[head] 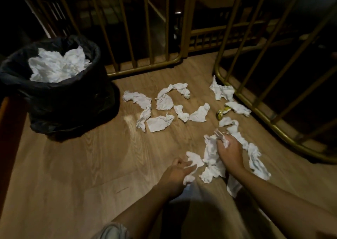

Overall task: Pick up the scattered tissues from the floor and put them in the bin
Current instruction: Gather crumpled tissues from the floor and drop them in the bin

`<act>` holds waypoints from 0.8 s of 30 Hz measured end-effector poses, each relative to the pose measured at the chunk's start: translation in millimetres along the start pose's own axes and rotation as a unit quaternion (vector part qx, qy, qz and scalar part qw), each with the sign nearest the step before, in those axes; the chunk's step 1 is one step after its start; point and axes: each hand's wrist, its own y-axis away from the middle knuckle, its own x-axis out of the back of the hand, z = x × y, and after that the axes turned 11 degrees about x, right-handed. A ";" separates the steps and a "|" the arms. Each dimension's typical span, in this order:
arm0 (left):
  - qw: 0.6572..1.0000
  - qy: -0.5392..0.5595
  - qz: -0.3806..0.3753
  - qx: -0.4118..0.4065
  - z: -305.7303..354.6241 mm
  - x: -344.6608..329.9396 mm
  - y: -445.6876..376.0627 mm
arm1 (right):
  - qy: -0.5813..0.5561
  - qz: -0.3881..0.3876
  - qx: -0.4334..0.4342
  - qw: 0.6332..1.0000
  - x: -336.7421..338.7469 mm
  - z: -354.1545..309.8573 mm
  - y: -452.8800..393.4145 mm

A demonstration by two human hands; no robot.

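Several crumpled white tissues [160,122] lie scattered over the wooden floor [82,165] in the middle and right. At the left stands the bin [54,100], lined with a black bag and holding a heap of white tissues [58,65]. My right hand [230,152] is closed around a bunch of tissues [211,151] that hangs down to the floor. My left hand [177,171] grips a tissue [193,167] at floor level, just left of the right hand.
Gold metal railings [145,67] run along the far edge and curve round the right side [255,114]. A small yellow-green wrapper [223,111] lies among the tissues at the right. A dark wooden edge [9,138] borders the left.
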 end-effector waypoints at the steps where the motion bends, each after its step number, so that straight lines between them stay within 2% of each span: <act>1: 1.000 -0.005 0.002 0.002 1.7 -0.4 -0.3 | -0.014 0.012 -0.010 1.000 5.6 3.5 3.9; 4: 0.998 0.029 0.000 0.056 0.8 7.8 0.3 | -0.048 0.069 -0.047 0.995 10.7 13.8 5.7; 7: 0.996 0.047 0.005 0.078 -2.9 45.1 -9.5 | -0.112 0.108 -0.093 0.983 8.3 10.1 -10.1; 11: 0.988 -0.075 0.064 0.120 4.4 139.9 -33.0 | -0.223 0.111 -0.146 0.957 4.7 -30.5 -40.7; 14: 0.976 -0.138 0.117 0.117 15.3 222.1 -43.9 | -0.304 0.111 -0.144 0.935 1.7 -73.7 -66.2; 16: 0.970 -0.136 0.154 0.128 19.5 265.6 -44.9 | -0.307 0.088 -0.121 0.940 1.4 -103.7 -84.7; 20: 0.944 -0.008 0.275 0.183 18.7 315.7 -37.1 | -0.324 0.038 -0.036 0.945 -1.9 -162.8 -123.3; 24: 0.905 0.183 0.333 0.193 3.9 338.8 -23.6 | -0.359 -0.042 -0.019 0.932 -14.6 -216.1 -149.2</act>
